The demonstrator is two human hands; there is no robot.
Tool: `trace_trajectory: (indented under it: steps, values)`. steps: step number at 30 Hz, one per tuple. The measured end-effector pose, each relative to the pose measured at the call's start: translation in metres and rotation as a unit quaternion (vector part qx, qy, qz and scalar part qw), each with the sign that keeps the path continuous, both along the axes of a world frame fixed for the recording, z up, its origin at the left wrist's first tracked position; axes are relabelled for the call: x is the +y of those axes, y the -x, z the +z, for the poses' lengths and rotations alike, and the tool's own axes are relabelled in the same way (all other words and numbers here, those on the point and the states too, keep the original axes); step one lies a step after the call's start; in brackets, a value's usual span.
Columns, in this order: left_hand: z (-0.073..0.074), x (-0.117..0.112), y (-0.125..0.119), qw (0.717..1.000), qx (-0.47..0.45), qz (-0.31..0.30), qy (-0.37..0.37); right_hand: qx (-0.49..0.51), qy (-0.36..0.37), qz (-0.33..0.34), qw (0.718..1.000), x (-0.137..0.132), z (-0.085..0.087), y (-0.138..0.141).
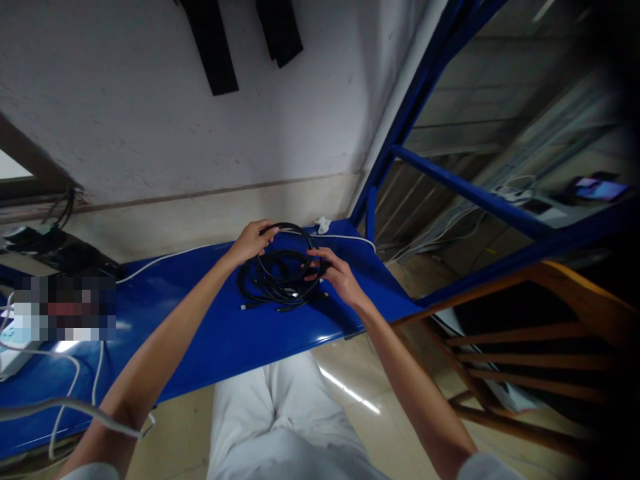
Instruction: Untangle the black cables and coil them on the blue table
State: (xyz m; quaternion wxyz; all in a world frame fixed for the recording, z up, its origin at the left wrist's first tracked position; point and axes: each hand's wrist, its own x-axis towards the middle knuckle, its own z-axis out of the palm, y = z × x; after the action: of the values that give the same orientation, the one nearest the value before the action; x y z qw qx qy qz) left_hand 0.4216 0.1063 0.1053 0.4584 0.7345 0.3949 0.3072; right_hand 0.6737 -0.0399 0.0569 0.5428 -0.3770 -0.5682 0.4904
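A coiled black cable (291, 225) is held up in a loop between my two hands, over the blue table (215, 347). My left hand (255, 240) pinches the loop at its upper left. On the right side, my right hand (336, 270) has its fingers closed around the same loop. More black cables (245, 283) lie coiled on the table right below, with several plug ends (244, 307) showing at the near edge of the pile. Where the held loop and the pile overlap, I cannot tell the strands apart.
A white cord (165, 256) runs along the back of the table by the wall. Crumpled white material (323, 225) sits at the back. On the left are a white power strip (17, 353) and a grey cable (65, 407). A wooden chair (530, 360) stands at the right.
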Motion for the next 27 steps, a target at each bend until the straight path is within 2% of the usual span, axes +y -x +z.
trace_trajectory:
  steps: [2, 5, 10, 14, 19, 23, 27]
  values:
    - [0.003, 0.001, -0.001, 1.000, -0.002, 0.005, 0.006, 0.026, 0.011, -0.007, 1.000, 0.002, 0.011, 0.006]
    - [0.000, 0.005, 0.000, 1.000, 0.015, 0.000, 0.015, 0.004, 0.024, -0.059, 0.998, 0.007, 0.021, 0.016]
    - [-0.024, 0.006, 0.006, 0.997, 0.068, -0.005, 0.024, 0.003, 0.029, -0.111, 0.993, 0.017, 0.013, 0.026]
    - [-0.045, 0.000, 0.015, 0.995, 0.097, -0.004, -0.006, -0.006, 0.015, -0.159, 0.987, 0.017, 0.007, 0.025]
    - [-0.058, -0.007, 0.025, 0.993, 0.090, 0.030, -0.071, 0.033, 0.002, -0.204, 0.978, 0.010, 0.019, 0.026]
    - [-0.056, -0.019, 0.027, 0.990, 0.065, 0.070, -0.106, 0.080, -0.010, -0.215, 0.973, 0.007, 0.037, 0.032]
    - [-0.036, -0.042, 0.023, 0.986, -0.003, 0.110, -0.128, 0.128, -0.018, -0.211, 0.969, 0.006, 0.055, 0.040]
